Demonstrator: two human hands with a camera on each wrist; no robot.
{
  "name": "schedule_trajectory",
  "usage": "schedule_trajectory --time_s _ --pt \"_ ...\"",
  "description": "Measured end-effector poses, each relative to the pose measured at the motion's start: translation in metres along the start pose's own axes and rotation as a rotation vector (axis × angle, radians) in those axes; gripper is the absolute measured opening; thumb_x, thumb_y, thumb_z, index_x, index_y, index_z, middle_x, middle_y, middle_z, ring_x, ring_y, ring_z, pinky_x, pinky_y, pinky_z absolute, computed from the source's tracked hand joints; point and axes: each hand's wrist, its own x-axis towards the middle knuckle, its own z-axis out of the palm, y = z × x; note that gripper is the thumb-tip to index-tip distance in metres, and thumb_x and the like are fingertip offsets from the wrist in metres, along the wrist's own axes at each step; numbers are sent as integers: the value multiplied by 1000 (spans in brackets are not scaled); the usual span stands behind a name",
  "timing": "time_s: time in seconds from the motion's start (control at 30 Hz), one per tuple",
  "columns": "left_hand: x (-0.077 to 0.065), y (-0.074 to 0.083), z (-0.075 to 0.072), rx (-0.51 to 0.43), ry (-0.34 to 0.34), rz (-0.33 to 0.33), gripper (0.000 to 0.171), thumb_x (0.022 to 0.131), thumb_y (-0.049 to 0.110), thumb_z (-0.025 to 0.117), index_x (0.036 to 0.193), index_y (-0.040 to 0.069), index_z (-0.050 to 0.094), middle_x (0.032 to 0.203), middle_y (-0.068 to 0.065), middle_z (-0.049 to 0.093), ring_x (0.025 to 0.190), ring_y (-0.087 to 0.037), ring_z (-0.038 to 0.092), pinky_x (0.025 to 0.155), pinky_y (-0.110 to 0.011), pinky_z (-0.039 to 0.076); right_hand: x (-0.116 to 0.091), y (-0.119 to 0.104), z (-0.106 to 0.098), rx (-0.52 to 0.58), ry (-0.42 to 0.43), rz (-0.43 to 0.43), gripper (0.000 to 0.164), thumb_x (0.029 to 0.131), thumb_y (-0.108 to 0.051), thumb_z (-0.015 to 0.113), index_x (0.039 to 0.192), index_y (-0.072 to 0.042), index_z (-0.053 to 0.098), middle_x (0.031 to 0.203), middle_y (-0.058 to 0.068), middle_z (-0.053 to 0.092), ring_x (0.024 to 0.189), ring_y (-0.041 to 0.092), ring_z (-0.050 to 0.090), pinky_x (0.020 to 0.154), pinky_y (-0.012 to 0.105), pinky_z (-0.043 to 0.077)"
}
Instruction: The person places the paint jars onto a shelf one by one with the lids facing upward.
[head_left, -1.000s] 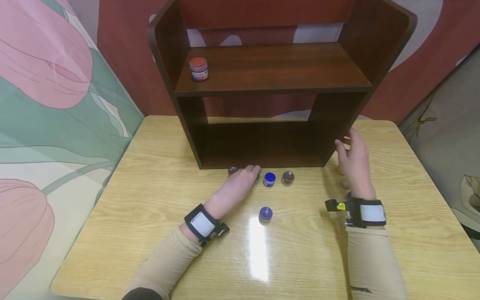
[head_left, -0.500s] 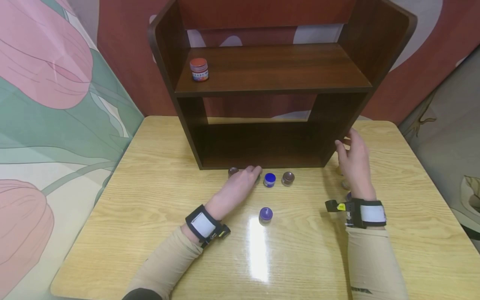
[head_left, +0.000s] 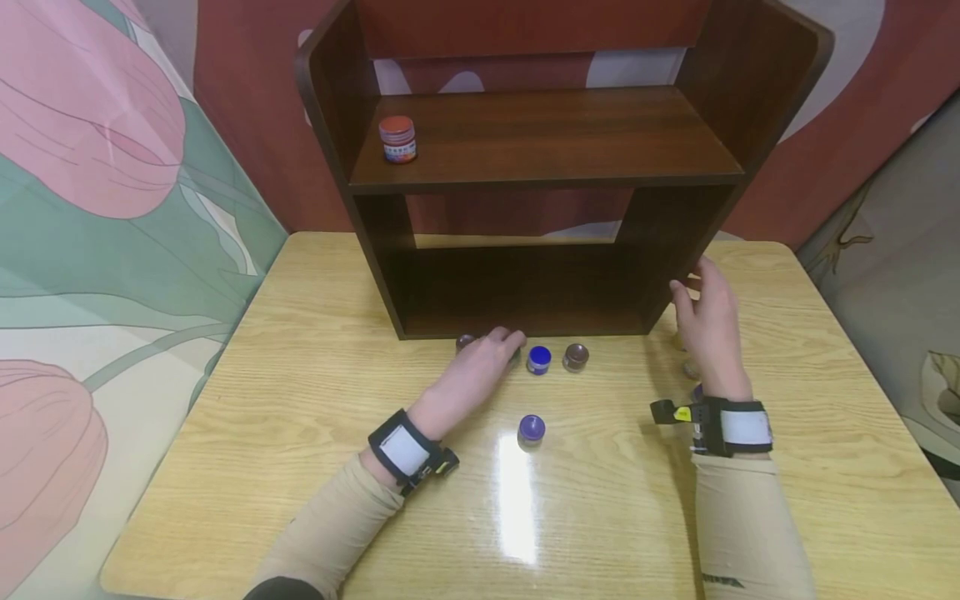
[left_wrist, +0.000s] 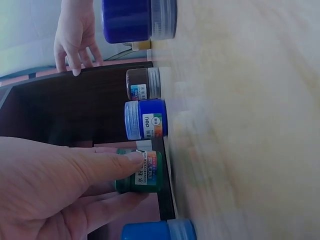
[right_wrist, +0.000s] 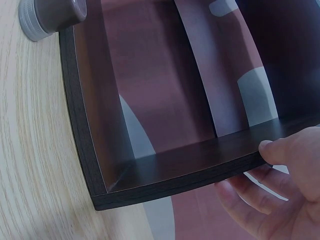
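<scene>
My left hand (head_left: pixel 476 371) pinches a small green paint jar (left_wrist: pixel 145 171) between thumb and fingers, at the front edge of the dark wooden shelf (head_left: pixel 525 323). In the head view that hand mostly hides the jar. To its right stand a blue paint jar (head_left: pixel 538 360) and a brown paint jar (head_left: pixel 575 357); a darker jar (head_left: pixel 465 342) shows to its left. A purple paint jar (head_left: pixel 532 428) stands nearer the front. My right hand (head_left: pixel 708 329) holds the shelf's right side panel (right_wrist: pixel 185 182), thumb on the edge and fingers along the outer side.
An orange-lidded paint jar (head_left: pixel 397 139) stands at the left of the upper shelf board (head_left: pixel 540 133). Several more jars sit partly hidden beside my right wrist, one of them pale (head_left: pixel 690 369). The wooden table (head_left: pixel 300 367) meets patterned wall coverings behind and left.
</scene>
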Motion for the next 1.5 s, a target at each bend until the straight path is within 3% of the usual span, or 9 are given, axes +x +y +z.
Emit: schedule_trajectory --time_s 0.23,0.37,0.67,1.17,1.5 --pt "0 0 -4 -27 -3 8 34 101 4 54 134 11 56 129 -14 63 108 -22 70 88 -29 60 0 -1 -1 7 -5 8 40 103 -15 50 141 -4 49 134 20 57 119 40 61 74 -4 40" --pt "1 1 -6 -54 37 19 34 99 4 58 132 11 60 130 -13 63 110 -23 69 90 -28 60 0 -1 -1 12 -7 16 40 103 -16 49 142 -4 48 134 21 57 119 40 61 74 -3 41" --pt "1 1 -10 -213 133 15 34 96 11 66 129 13 64 131 -7 62 118 -20 65 100 -30 55 0 -1 -1 12 -7 12 40 103 -14 50 142 -4 48 135 21 56 119 40 61 74 -5 40" --pt "1 0 -22 -168 303 81 39 94 6 68 131 14 64 136 -8 61 120 -22 65 97 -32 57 1 -1 -1 11 -8 19 41 104 -17 49 143 -5 48 136 20 57 119 40 61 74 -4 40" --pt "1 -2 -31 -139 360 97 38 94 8 67 132 15 64 137 -10 60 122 -23 64 99 -30 56 0 -2 0 6 -4 20 40 103 -16 49 142 -4 48 137 19 57 120 38 62 74 -5 39"
